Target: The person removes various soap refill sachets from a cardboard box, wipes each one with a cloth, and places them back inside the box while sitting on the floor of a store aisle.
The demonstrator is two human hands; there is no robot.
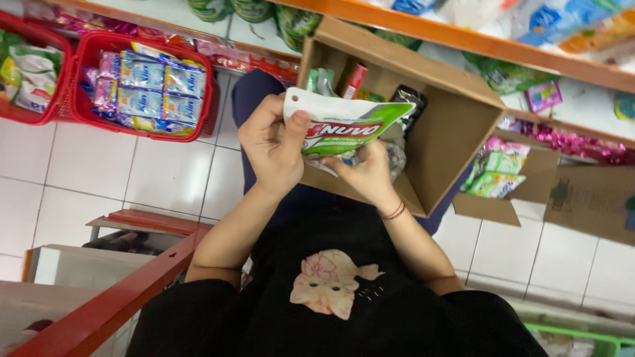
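My left hand (271,147) grips a white and green flat pouch (344,122) at its white end, thumb pressed near the hang hole. My right hand (367,173), a thin bracelet on its wrist, holds the same pouch from below at its lower edge. The pouch is held over the near edge of an open cardboard box (456,132) that rests on my lap. Inside the box lie several packets, among them a red one (355,80) and a dark one (411,106). My black shirt fills the bottom of the view.
Two red baskets (86,116) with blue and pink sachets stand on the white tiled floor at upper left. A flattened cardboard box (509,198) with green packets lies at right. An orange shelf edge (463,39) runs along the top, a red rail (126,297) sits at lower left, and a green basket (582,337) is at bottom right.
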